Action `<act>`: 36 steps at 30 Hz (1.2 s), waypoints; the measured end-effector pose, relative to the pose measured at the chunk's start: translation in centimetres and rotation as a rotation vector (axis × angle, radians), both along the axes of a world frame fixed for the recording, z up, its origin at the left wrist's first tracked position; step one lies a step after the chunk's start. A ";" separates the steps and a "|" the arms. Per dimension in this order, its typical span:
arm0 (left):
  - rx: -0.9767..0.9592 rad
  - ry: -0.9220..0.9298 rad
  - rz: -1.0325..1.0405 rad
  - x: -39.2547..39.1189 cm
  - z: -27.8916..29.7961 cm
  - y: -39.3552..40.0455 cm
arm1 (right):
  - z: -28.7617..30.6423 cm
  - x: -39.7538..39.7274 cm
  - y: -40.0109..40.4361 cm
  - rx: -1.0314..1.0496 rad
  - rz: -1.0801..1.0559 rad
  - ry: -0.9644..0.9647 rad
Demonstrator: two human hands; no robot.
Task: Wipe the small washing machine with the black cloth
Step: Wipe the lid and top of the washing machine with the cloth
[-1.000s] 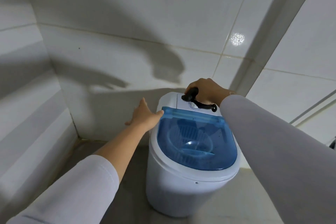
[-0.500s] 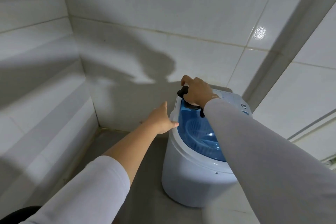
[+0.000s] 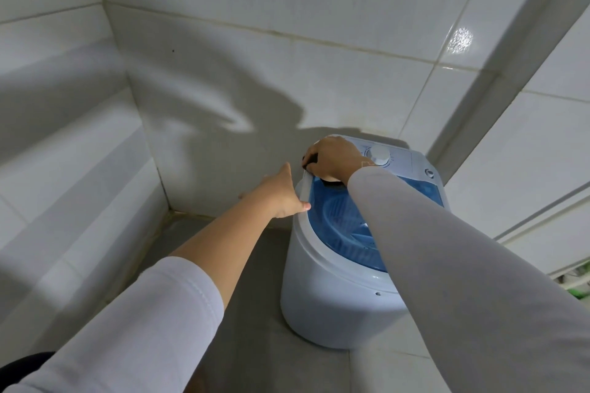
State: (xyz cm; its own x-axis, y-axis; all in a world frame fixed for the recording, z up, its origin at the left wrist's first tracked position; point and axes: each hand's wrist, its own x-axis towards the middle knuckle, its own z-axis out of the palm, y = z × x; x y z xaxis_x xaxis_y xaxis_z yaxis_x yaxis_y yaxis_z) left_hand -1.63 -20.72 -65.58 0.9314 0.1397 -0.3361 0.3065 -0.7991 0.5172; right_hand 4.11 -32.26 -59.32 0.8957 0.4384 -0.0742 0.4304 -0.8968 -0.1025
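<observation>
- The right hand (image 3: 332,159) gripped the bunched black cloth (image 3: 311,160), pressing it onto the small white plastic washing machine (image 3: 332,297) at its rim.
- The left hand (image 3: 281,193), fingers straight, braced its side, probably steadying it.

— Left arm: reaching forward, white sleeve pushed up the forearm, bare wrist showing. Left hand (image 3: 281,193) lying flat, fingers straight and together, thumb tip pointing right and touching the white rim.

— And the right?

— Crossing in from the lower right, long pale sleeve covering down to the wrist. Right hand (image 3: 333,159) arching knuckles-up, fingers curling down and gripping the black cloth (image 3: 311,160), only a dark scrap peeking out at the fingertips and under the palm.

— Hands meeting?

— Staying apart, left sitting just nearer and lower.
</observation>
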 end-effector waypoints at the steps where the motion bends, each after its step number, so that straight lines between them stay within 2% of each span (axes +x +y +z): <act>1: 0.003 0.008 0.001 0.0 0.0 0.0 | 0.0 -0.1 -0.1 0.018 -0.012 0.005; 21: 0.009 -0.002 0.051 -0.8 0.2 -0.2 | 1.2 -0.9 -2.7 0.109 -0.037 0.030; 36: 0.139 -0.028 0.043 -1.3 1.7 -1.5 | 1.4 -1.1 -7.3 0.071 -0.114 0.026</act>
